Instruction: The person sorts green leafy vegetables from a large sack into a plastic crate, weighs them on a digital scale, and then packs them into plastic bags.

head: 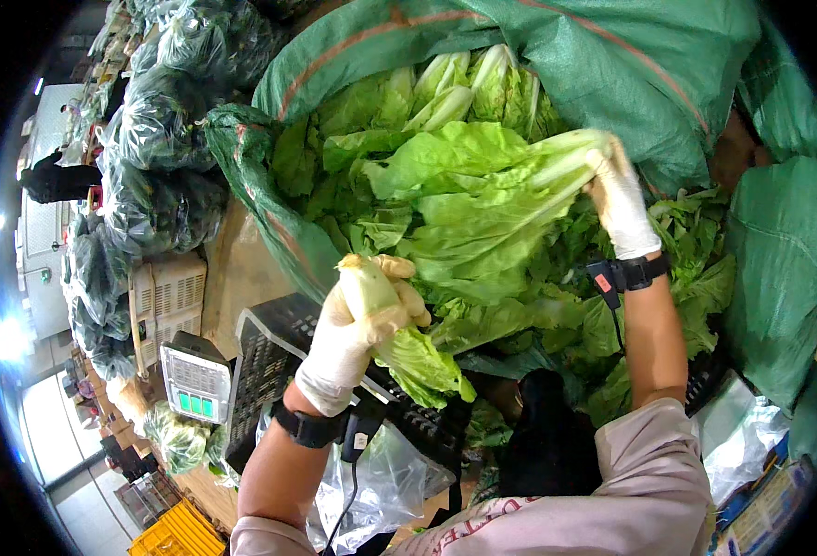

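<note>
My left hand (pixel 374 306), in a whitish glove, is closed around a small head of leafy greens (pixel 374 295), its pale cut base upward and its leaves hanging down to the right. My right hand (pixel 613 187), gloved too, grips the pale stem end of a bunch of large green leaves (pixel 478 201), which spreads leftward over the mouth of a green woven sack (pixel 353 52). Inside the sack lie more leafy heads (pixel 495 87) with pale stems. Loose leaves (pixel 700 278) lie beneath and beside my right wrist.
A black plastic crate (pixel 269 368) stands left of my left forearm, beside a digital scale (pixel 196 379). Stuffed clear plastic bags (pixel 165 132) are piled at the far left, near a white crate (pixel 169 292). Another green sack (pixel 784 278) stands at the right.
</note>
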Available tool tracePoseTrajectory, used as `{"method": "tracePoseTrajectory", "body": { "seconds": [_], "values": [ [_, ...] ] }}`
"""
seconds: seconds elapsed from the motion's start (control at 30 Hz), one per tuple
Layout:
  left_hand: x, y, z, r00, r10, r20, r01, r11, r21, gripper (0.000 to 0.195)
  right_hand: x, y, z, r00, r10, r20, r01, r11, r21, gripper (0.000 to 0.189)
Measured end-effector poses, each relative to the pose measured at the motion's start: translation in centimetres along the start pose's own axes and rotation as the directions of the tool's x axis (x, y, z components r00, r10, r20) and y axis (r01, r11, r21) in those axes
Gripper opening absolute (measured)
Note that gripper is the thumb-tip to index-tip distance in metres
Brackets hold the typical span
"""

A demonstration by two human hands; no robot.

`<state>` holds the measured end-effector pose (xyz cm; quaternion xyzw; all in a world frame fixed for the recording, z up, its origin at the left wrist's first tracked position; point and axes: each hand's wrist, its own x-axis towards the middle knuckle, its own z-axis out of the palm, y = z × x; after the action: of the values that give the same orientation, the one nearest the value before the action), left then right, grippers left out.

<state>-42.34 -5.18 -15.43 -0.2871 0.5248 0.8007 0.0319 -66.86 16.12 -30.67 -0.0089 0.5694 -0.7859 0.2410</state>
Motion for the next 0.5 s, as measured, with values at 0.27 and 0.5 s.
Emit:
{"method": "tracePoseTrajectory", "body": {
  "seconds": [0.27, 0.5],
  "values": [
    [1.0, 5.1, 3.2, 0.962, 0.185, 0.202, -0.222, 0.958, 0.179, 0.094, -4.4, -8.5, 7.0, 0.7, -0.438, 0.565, 0.659, 0.7, -0.274, 0.047],
    [2.8, 2.6, 4.4, 0.996, 0.005, 0.094, -0.013, 0.997, 0.079, 0.075, -6.4, -6.8, 11.9, 0.686, -0.463, 0.561, 0.684, 0.674, -0.279, 0.041]
  ]
}}
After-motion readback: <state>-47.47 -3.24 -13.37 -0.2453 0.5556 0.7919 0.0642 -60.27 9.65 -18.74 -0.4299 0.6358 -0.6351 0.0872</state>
